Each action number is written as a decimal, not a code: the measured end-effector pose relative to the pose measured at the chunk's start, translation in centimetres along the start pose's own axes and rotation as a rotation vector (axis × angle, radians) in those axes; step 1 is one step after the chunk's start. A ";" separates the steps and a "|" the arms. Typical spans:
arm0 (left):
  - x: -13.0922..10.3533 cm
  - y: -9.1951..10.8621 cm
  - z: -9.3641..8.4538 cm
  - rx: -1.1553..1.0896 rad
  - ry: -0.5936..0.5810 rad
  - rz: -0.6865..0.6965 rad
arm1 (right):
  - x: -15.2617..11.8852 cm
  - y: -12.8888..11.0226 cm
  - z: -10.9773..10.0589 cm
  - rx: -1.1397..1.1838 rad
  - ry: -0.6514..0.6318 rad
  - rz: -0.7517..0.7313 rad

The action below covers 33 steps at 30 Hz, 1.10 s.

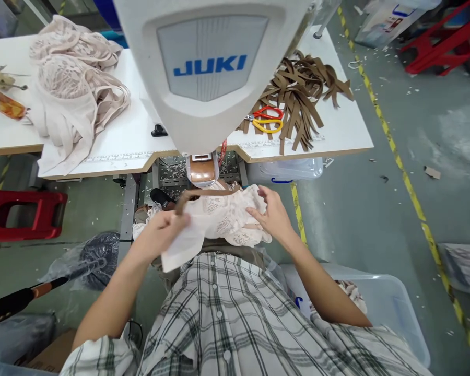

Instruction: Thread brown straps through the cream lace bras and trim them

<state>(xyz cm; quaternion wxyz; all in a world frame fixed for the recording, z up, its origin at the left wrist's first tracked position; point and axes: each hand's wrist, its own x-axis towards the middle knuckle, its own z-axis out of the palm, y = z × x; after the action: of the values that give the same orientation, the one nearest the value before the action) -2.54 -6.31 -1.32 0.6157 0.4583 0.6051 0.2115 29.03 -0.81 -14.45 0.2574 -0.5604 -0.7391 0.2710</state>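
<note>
A cream lace bra [229,219] is stretched between my hands, just in front of the sewing machine's narrow arm end [202,171]. My left hand [162,230] pinches its left side, where a pale panel [186,245] hangs down. A brown fabric strip [211,192] runs from my left fingers along the bra's upper edge. At the bra's right side, my right hand [272,213] has its thumb on the lace and its fingers at the edge, partly behind the cloth. The white JUKI machine head [211,57] stands above.
More cream bras [74,89] are heaped on the white table [117,149] at left. Brown strips [300,94] and red-and-yellow-handled snips [266,119] lie at right. A clear bin [395,297] stands by my right elbow, a red stool [23,214] at left.
</note>
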 end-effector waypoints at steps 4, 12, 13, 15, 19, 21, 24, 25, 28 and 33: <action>1.0 -6.1 -2.9 -0.395 0.317 -0.237 | -1.9 4.5 1.5 -0.038 -0.172 0.167; 0.7 -12.2 -6.2 -0.169 0.289 -0.359 | -5.7 3.2 2.3 0.034 -0.068 0.247; 0.6 -12.4 -6.4 -0.090 0.280 -0.352 | -6.4 3.5 2.7 0.052 -0.043 0.295; 0.7 -12.8 -6.5 0.065 0.265 -0.333 | -7.7 4.5 3.7 0.087 -0.024 0.393; 1.6 -13.2 -6.6 0.277 0.293 -0.295 | -9.4 5.7 3.7 0.168 -0.114 0.431; 2.1 -12.4 -5.8 0.381 0.370 -0.254 | -9.9 4.9 2.4 0.203 -0.154 0.402; 2.5 -9.2 -2.3 0.583 0.516 -0.012 | -9.8 1.1 -0.6 0.197 -0.117 0.237; 2.5 -7.9 -0.5 0.631 0.484 0.131 | -9.5 -0.6 -1.5 0.181 -0.080 0.101; 2.2 -4.1 4.8 0.418 -0.023 0.478 | -7.6 -6.0 -3.2 0.166 -0.002 -0.419; 1.7 -2.2 8.5 0.030 -0.382 0.393 | -3.4 -10.2 -3.6 0.291 -0.179 -0.256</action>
<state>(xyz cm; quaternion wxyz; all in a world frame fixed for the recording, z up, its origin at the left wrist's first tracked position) 5.12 -8.64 -5.41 0.6590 0.6076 0.3805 0.2275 25.29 -5.97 -5.08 0.3012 -0.3929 -0.7772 0.3885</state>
